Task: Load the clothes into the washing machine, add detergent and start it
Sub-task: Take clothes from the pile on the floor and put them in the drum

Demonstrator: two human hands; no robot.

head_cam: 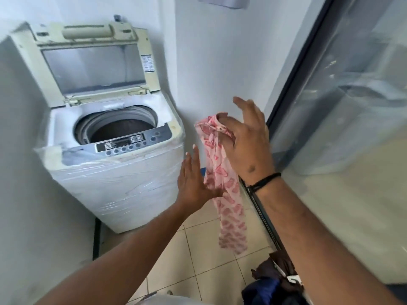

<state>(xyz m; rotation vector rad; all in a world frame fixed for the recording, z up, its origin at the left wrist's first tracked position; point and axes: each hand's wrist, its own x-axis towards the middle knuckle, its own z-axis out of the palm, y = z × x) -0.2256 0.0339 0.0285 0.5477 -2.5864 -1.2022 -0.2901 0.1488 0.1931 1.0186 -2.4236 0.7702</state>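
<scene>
Okay, your right hand (244, 144) pinches the top of the pink patterned garment (222, 186), other fingers splayed; left hand (193, 181) flat, fingers straight, touching its side. Garment hangs vertical, long axis pointing at the floor, right of the open washing machine (114, 150).

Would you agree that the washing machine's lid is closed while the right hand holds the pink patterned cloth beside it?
Not quite: the head view shows the lid of the washing machine raised and the drum open. The rest holds: the right hand does grip the pink patterned cloth beside the machine.
</scene>
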